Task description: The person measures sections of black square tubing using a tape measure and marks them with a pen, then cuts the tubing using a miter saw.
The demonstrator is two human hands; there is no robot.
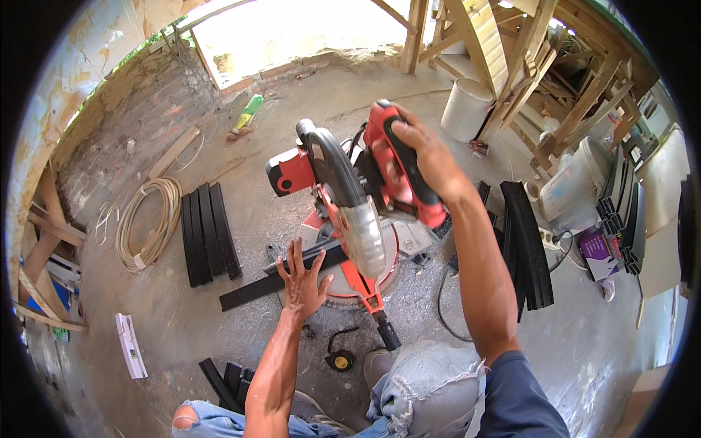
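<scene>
Black bar (252, 291) lies on the miter saw's base (412, 239), its long axis slanting from lower left to upper right, its right end running up to the blade guard (364, 241). The left hand (303, 283) is nearer, laid over the bar with fingers spread, grasping nothing; the right hand (432, 159), farther up and right, is clenched around the saw handle (419, 184).

One saw (345, 174), one tape measure (340, 360), one coil (129, 228)
</scene>
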